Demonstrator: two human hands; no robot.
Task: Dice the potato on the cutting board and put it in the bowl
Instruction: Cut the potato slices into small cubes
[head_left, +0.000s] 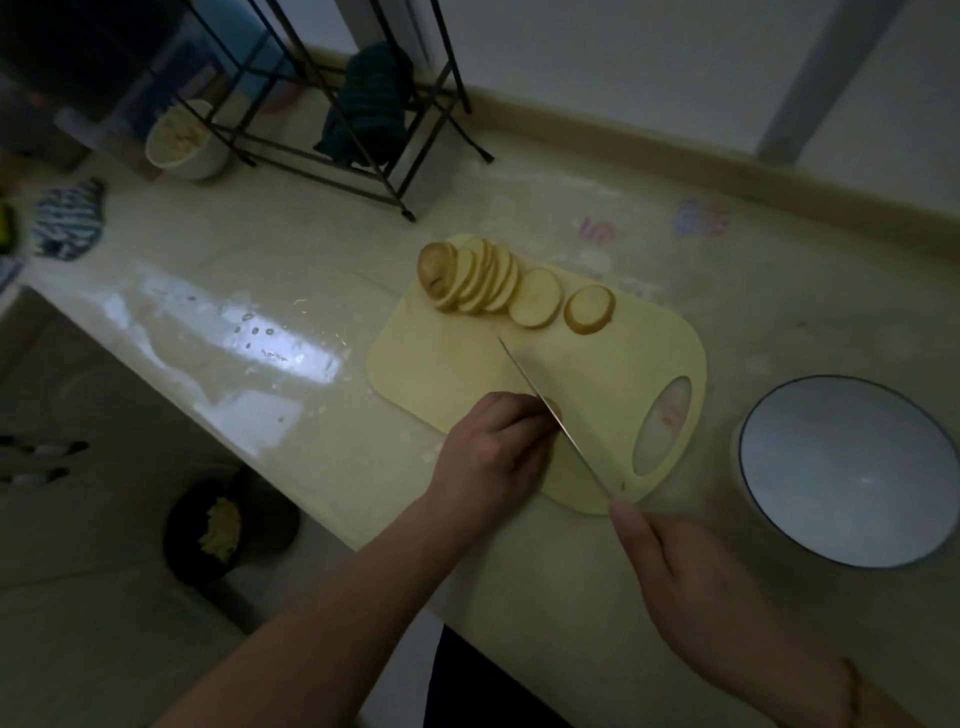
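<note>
A: Head view: what do you see on the surface (311, 249)?

B: A pale yellow cutting board (613, 374) lies on it. At the far end of the board there is a row of potato slices (480, 283), leaning on each other, with the skin end piece at the left. Two more slices lie flat just beside the row, toward the right.

A: And the hands?

B: The left hand (493, 457) rests at the near edge of the board with the fingers curled down. It seems to press on a piece of potato (553, 408), but only a small part of this piece shows beside the blade, so I cannot say how the grip holds it. The right hand (675, 577) is closed around the handle of a knife (550, 410); the handle itself is hidden inside the grip. The blade points away from the person, across the board, and it passes just at the fingers of the left hand.

A: Where is the bowl?

B: A white bowl with a dark rim (847, 470) stands on the surface to the right of the board, near its handle hole. No potato shows inside it.

A: Anything else?

B: Far left, a small white bowl (187, 140) with pale pieces inside, beside a black wire rack (337, 104). A striped cloth (70, 218) lies at the left edge.
</note>
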